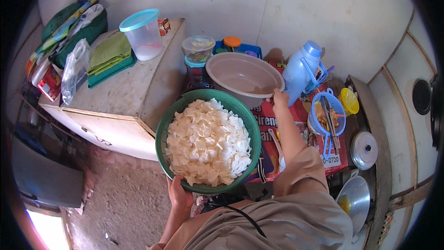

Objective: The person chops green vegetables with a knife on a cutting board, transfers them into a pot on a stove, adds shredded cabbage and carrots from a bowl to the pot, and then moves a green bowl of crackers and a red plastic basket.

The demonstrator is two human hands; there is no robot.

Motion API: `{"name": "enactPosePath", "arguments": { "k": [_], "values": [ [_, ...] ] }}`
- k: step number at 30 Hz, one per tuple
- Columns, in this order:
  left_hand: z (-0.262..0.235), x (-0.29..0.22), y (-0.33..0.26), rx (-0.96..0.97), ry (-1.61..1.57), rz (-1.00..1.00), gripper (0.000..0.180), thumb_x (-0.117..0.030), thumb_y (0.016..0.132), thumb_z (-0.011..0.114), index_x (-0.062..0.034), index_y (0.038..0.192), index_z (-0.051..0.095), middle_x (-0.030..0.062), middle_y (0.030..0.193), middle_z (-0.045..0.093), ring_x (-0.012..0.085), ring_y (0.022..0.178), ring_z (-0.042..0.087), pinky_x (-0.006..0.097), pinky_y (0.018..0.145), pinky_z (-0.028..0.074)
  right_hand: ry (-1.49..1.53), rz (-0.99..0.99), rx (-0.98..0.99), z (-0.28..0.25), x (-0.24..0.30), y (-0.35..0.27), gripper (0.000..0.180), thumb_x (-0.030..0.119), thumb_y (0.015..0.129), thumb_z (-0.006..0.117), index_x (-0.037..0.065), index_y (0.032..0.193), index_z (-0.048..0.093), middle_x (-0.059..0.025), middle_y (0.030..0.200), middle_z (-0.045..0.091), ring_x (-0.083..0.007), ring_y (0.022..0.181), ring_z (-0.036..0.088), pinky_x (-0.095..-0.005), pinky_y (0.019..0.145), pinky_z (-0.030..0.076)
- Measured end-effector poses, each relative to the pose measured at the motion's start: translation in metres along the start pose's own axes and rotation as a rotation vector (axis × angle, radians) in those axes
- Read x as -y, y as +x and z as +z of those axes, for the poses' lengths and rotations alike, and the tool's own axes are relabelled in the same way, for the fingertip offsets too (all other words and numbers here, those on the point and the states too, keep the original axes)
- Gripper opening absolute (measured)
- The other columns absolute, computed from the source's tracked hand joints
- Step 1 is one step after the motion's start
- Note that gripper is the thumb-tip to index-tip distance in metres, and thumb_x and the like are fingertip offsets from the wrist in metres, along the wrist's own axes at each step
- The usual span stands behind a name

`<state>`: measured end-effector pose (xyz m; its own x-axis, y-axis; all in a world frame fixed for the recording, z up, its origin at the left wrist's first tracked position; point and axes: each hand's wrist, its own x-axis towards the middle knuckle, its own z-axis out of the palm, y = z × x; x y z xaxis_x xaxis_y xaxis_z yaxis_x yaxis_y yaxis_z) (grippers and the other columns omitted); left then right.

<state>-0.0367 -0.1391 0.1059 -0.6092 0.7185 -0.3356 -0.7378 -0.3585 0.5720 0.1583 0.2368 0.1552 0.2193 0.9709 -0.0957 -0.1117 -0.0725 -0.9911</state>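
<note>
My left hand (180, 194) grips the near rim of a round green basket (161, 150), its fingers partly hidden beneath. Thin white slices (208, 141) heap up inside it. With my right hand (279, 102) I hold the right rim of a greyish-brown plastic basin (245, 76), which is tilted a little and looks empty. The basin is just beyond the basket, whose far rim overlaps its lower side in the view.
A blue thermos (298, 71) stands right of the basin. Nearby are a blue strainer with tongs (329, 111), a pot lid (364, 150) and a wok (358, 199). Left, a white cabinet (138, 83) carries a lidded clear tub (143, 37) and folded green cloth (108, 53).
</note>
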Motion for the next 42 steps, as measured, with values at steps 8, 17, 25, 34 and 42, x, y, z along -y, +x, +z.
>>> {"name": "enactPosePath", "arguments": {
  "k": [8, 17, 25, 34, 42],
  "values": [
    [0.006, 0.0, -0.003, -0.063, 0.033, -0.002, 0.047, 0.001, 0.073, 0.041, -0.0064, 0.119, 0.036, 0.0113, 0.113, 0.047, 0.0252, 0.1, 0.049, 0.038, 0.086, 0.042, -0.752, -0.387, -0.236, -0.017, -0.009, 0.031, 0.034, 0.02, 0.075, 0.054, -0.01, 0.09, 0.053, -0.0254, 0.089, 0.057, -0.0344, 0.084, 0.057, -0.0403, 0.07, 0.047],
    [0.007, 0.0, -0.004, -0.113, 0.044, -0.022, 0.047, 0.001, 0.074, 0.041, -0.0072, 0.12, 0.036, 0.0104, 0.111, 0.047, 0.0246, 0.099, 0.05, 0.037, 0.086, 0.042, -0.912, -0.407, -0.204, -0.026, -0.007, 0.018, 0.035, 0.022, 0.074, 0.056, -0.009, 0.09, 0.055, -0.0284, 0.093, 0.056, -0.0394, 0.093, 0.054, -0.0418, 0.081, 0.042],
    [0.005, -0.001, -0.004, -0.05, 0.03, 0.004, 0.053, 0.002, 0.074, 0.039, -0.0068, 0.126, 0.031, 0.0119, 0.119, 0.044, 0.0258, 0.105, 0.047, 0.038, 0.09, 0.04, -1.111, -0.266, -0.033, -0.034, 0.027, 0.043, 0.027, 0.019, 0.072, 0.056, -0.004, 0.085, 0.059, -0.0252, 0.09, 0.059, -0.039, 0.087, 0.057, -0.0433, 0.075, 0.045],
    [0.008, 0.007, -0.001, -0.057, 0.041, -0.012, 0.045, -0.001, 0.074, 0.042, -0.0058, 0.118, 0.037, 0.0114, 0.112, 0.047, 0.0265, 0.1, 0.05, 0.038, 0.086, 0.043, -1.241, -0.483, -0.01, -0.062, 0.011, 0.112, 0.031, 0.023, 0.076, 0.054, -0.006, 0.082, 0.061, -0.0258, 0.09, 0.059, -0.0389, 0.087, 0.057, -0.0429, 0.075, 0.045],
    [0.011, -0.003, -0.006, -0.071, 0.096, -0.016, 0.048, -0.001, 0.072, 0.041, -0.0074, 0.12, 0.035, 0.0113, 0.113, 0.047, 0.027, 0.101, 0.049, 0.041, 0.085, 0.043, -0.752, -0.297, -0.333, -0.058, -0.002, 0.041, 0.048, 0.041, 0.082, 0.049, -0.005, 0.096, 0.054, -0.0271, 0.095, 0.056, -0.0413, 0.092, 0.052, -0.0448, 0.082, 0.039]
  ]
}}
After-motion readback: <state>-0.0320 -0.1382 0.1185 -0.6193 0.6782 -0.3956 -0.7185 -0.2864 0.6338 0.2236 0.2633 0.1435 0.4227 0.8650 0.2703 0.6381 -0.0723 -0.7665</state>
